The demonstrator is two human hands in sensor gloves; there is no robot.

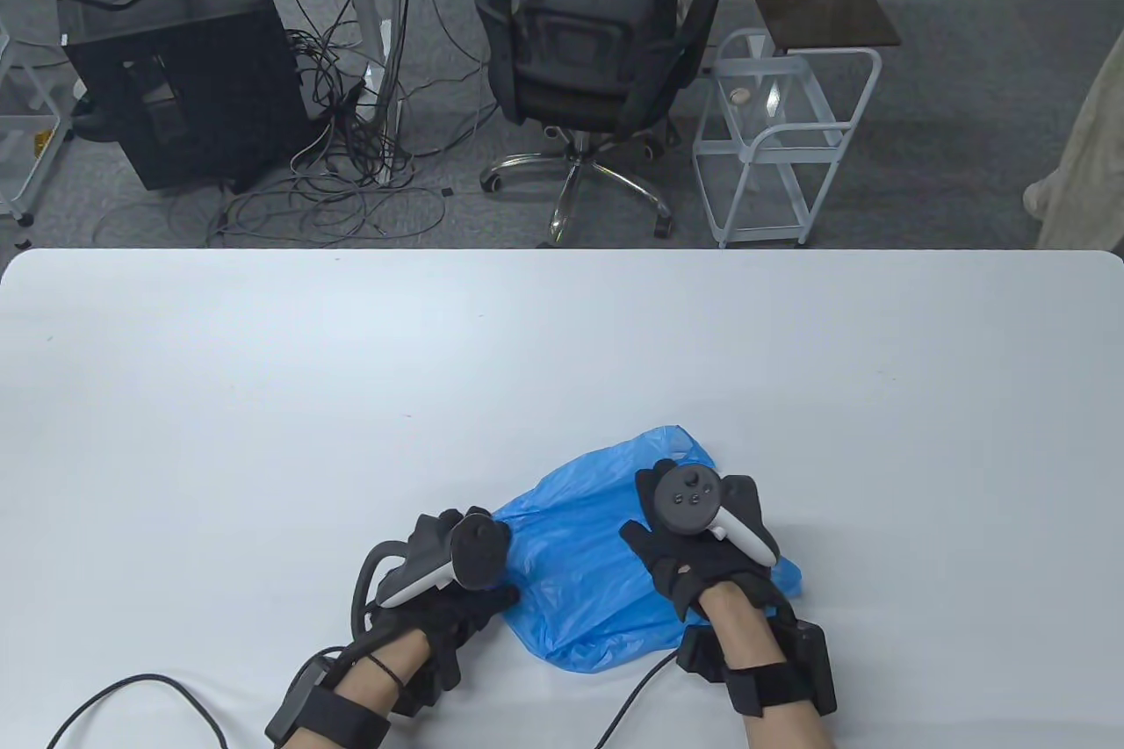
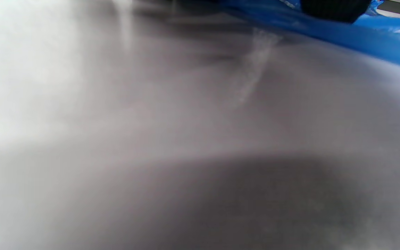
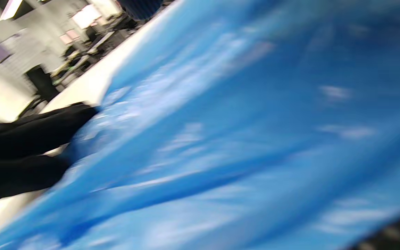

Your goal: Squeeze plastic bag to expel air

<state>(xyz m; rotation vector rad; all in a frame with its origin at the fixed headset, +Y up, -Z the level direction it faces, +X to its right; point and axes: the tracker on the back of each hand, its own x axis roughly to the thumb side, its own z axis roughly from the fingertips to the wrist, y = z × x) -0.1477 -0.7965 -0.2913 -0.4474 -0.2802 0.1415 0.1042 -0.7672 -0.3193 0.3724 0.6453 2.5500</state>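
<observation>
Here, near the table's front edge, the blue plastic bag is pressed flat by the right hand; its left end is touched by the left hand. How either hand's fingers lie cannot be told.

black gloves, grey trackers, bare forearms

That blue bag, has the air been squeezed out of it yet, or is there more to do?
Partly done, it seems. The blue bag lies fairly low and crumpled on the table. In hand: the right hand rests on top of it, and the left hand touches its left edge. Left to do: the middle between the hands looks somewhat puffed, so more pressing is probably needed.
</observation>
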